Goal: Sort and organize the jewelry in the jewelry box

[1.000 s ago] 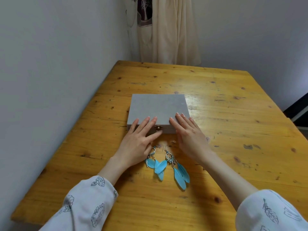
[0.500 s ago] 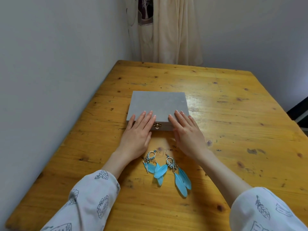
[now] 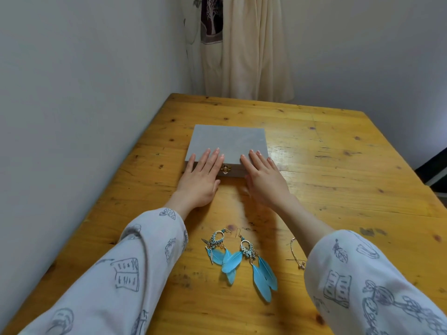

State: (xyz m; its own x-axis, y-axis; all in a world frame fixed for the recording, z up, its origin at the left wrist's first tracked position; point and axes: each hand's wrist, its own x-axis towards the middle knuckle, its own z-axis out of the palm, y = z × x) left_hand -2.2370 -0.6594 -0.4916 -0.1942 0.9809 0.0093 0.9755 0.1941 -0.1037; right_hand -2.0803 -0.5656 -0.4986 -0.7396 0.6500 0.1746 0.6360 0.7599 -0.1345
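Note:
A closed grey jewelry box with a small brass clasp on its front lies in the middle of the wooden table. My left hand rests flat on the lid's front left, fingers straight. My right hand rests flat on the lid's front right. A pair of blue feather earrings lies on the table near me, between my forearms. A thin gold bracelet shows beside my right sleeve, partly hidden by it.
A grey wall runs along the table's left edge. Cream cloth hangs in the far corner behind the table. A dark object stands off the table's right edge.
The box and both hands have shifted farther from me, away from the earrings. The bracelet has come into view by my right sleeve.

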